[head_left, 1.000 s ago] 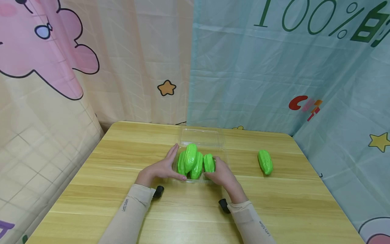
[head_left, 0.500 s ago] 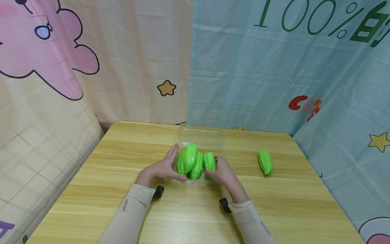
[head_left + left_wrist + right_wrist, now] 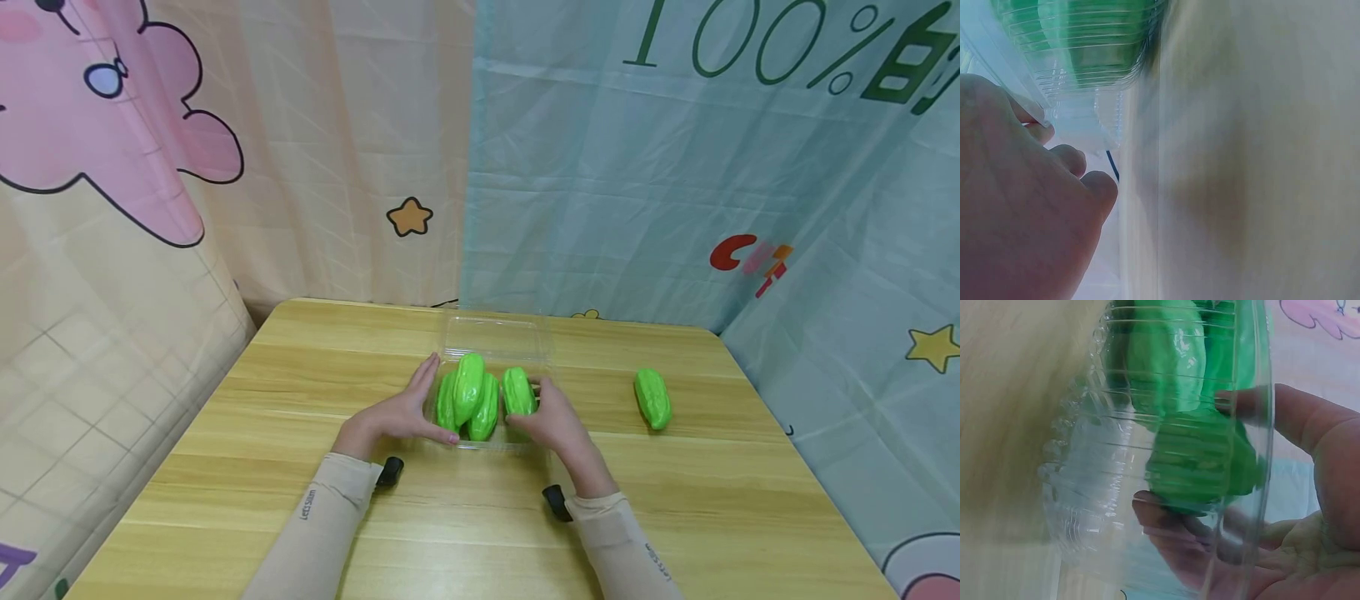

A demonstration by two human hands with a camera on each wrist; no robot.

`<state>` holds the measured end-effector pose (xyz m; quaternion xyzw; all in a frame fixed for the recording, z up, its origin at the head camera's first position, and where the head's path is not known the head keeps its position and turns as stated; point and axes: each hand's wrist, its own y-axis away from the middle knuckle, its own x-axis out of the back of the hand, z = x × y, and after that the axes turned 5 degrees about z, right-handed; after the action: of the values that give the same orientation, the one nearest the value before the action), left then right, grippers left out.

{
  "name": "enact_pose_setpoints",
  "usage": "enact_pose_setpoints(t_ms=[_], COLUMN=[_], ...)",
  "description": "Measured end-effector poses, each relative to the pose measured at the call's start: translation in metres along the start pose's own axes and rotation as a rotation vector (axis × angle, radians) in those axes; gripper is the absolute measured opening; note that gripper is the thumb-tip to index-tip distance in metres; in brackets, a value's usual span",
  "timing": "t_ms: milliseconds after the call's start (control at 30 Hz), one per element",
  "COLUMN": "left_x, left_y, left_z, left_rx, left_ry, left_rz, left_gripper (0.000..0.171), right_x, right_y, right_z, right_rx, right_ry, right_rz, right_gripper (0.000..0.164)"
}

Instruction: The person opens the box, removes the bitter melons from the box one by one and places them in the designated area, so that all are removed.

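Note:
A clear plastic clamshell box (image 3: 487,446) sits at mid-table with several bright green, ribbed bitter melons (image 3: 468,387) inside. My left hand (image 3: 401,412) holds the box at its left side, thumb at the front corner. In the left wrist view its fingers (image 3: 1069,159) curl by the rim. My right hand (image 3: 555,421) reaches over the right side and grips one bitter melon (image 3: 518,392) between thumb and fingers. The right wrist view shows this melon (image 3: 1200,465) through the clear wall, low in the box beside the others.
The box's lid (image 3: 495,336) is folded back toward the far table edge. Another bitter melon (image 3: 653,400) lies on the wooden table (image 3: 465,525) to the right. Printed curtains (image 3: 600,167) hang behind and beside the table.
My right hand has shifted slightly right with its bitter melon, widening the gap to the other melons. The left hand and box have stayed in place.

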<state>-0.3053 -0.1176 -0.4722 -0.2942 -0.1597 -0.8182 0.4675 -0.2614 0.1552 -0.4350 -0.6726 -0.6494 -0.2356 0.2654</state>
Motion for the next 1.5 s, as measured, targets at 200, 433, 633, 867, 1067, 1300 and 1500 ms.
enact_pose_setpoints(t_ms=[200,433,633,867,1067,1300,1500], left_x=[0.000,0.001,0.001,0.000,0.001,0.001,0.000], left_y=[0.000,0.002,0.001,0.001,0.001,0.001,0.001], left_z=[0.001,0.003,0.002,0.000,0.000,0.000,0.000], left_rx=[0.007,0.009,0.001,0.001,0.003,0.003,0.004], left_ry=[-0.001,0.000,-0.001,-0.003,-0.002,-0.002,0.002], left_rz=[-0.003,-0.002,0.002,0.003,0.000,-0.001,0.000], left_gripper=[0.146,0.147,0.146,0.146,0.146,0.145,0.145], right_x=[0.003,0.011,0.023,0.038,0.049,0.061,0.071], right_y=[-0.003,-0.005,-0.007,-0.009,-0.011,-0.011,-0.010], right_z=[0.001,0.003,0.006,0.012,0.018,0.023,0.030], right_rx=[-0.010,-0.004,-0.023,-0.035,-0.045,-0.062,-0.077], right_ry=[-0.071,-0.125,-0.151,-0.185,-0.184,-0.207,-0.190], right_rz=[0.037,0.097,0.122,0.155,0.168,0.174,0.178], right_gripper=[0.076,0.074,0.077,0.076,0.077,0.077,0.077])
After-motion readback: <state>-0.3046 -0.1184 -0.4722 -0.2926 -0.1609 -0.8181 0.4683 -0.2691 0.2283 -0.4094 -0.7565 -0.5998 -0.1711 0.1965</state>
